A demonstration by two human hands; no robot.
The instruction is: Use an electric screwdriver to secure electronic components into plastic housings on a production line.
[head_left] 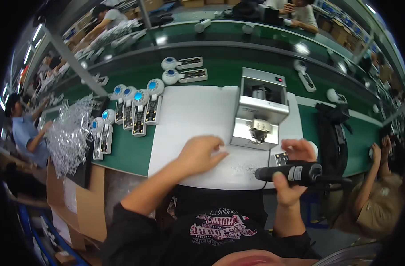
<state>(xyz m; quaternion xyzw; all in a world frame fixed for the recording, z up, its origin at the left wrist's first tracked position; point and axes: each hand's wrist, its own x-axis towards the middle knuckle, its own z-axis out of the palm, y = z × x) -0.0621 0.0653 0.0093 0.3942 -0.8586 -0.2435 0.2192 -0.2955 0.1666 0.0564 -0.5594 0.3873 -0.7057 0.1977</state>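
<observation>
Head view shows the right hand [295,170] wrapped tight round a black electric screwdriver [291,173] lying level at the white mat's [189,115] near edge, beside the grey screw feeder [260,108]. The left hand [200,153] rests loosely curled and empty on the mat. Best to tip the driver upright before touching the feeder's outlet.

Open brown cardboard box [80,208] beside the bench; clear plastic bags [71,133] above.
</observation>
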